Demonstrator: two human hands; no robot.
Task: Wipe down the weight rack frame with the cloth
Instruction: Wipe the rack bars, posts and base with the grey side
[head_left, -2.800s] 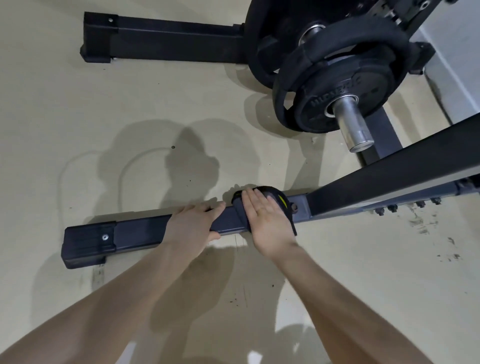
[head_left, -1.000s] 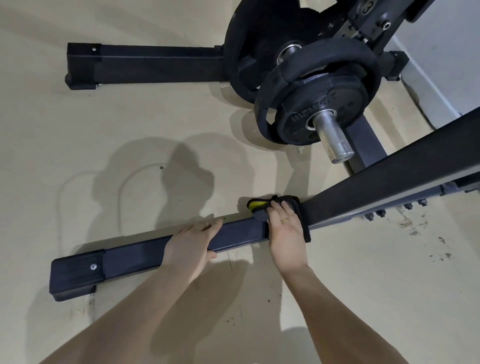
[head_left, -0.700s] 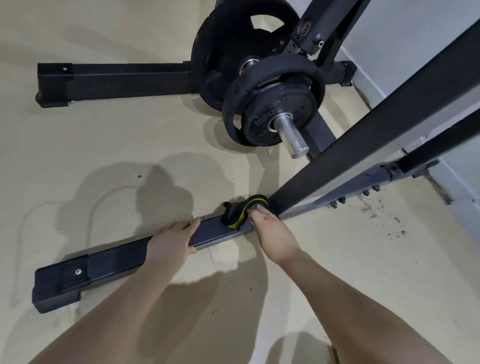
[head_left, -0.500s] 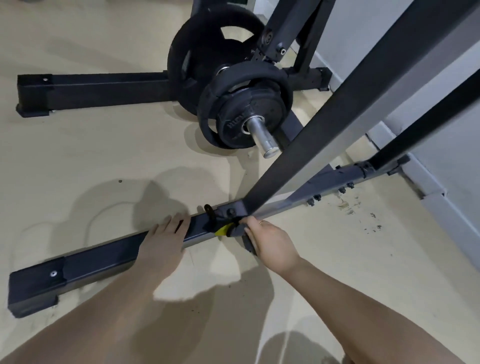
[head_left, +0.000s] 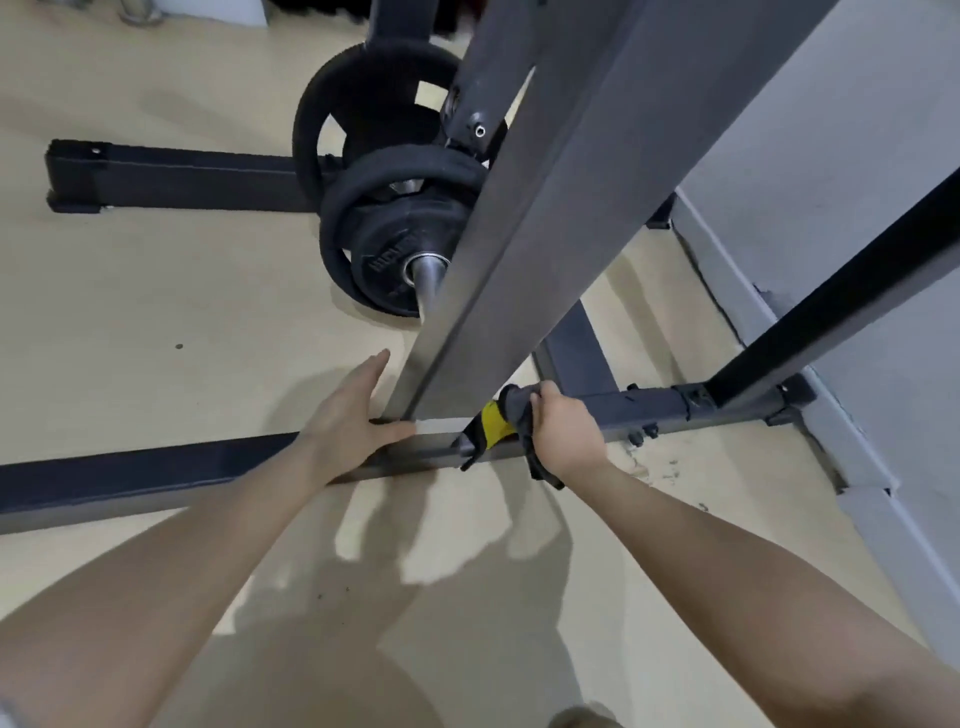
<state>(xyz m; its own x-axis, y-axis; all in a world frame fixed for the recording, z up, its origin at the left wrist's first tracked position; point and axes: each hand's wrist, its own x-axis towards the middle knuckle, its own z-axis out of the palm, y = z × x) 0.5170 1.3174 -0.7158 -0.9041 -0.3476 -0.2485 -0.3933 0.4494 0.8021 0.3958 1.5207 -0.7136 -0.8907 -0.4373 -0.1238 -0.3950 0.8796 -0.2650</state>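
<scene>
The right hand (head_left: 566, 434) is curled closed around a bunched dark grey cloth with a yellow stripe (head_left: 498, 423), pressing it onto the low dark steel base bar of the weight rack (head_left: 644, 410) right at the foot of the broad grey square-section upright (head_left: 519, 218). A loose tail of the fabric hangs down under the wrist toward the pale beige floor (head_left: 182, 291). Just to the other side of the upright from the gripped cloth, the left hand (head_left: 353, 415) lies flat and open on the same bar, holding nothing, fingers spread toward the post as a brace

Past the grip, away from the person, black rubber-coated weight plates (head_left: 395, 254) sit on a steel peg, partly hidden behind the upright. Off to the grip's outer side a slimmer black post (head_left: 841, 291) rises where the bar nears the grey wall (head_left: 831, 130)

It looks like the joint where upright meets base bar is being cleaned. The next stroke probably calls for firm pressure, either working the cloth around the post's base or sliding it along the bar toward the bolts near the wall, with the fabric kept bunched so the tail does not drag on the floor
</scene>
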